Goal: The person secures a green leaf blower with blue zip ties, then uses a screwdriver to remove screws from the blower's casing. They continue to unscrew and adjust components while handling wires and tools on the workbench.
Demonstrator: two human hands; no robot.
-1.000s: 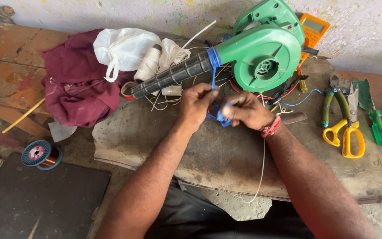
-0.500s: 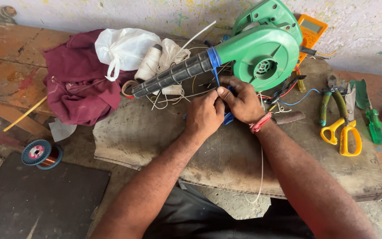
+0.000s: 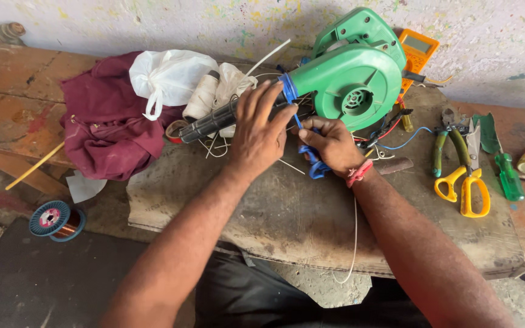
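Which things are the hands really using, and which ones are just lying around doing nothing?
In use:
- green blower, its black nozzle under the left hand
- blue-handled tool, held by the right hand

Just lying about:
- yellow scissors
- green-handled pliers
- green screwdriver
- orange meter
- maroon cloth
- white bag
- copper wire spool

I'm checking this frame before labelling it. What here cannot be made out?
Head view:
- Where the left hand meets the black nozzle: the hand covers the contact.
- What the right hand grips besides the blue handles: its fingers hide it.
- Green blower wiring: tangled, too small.
- White cord upper end: behind the right wrist.
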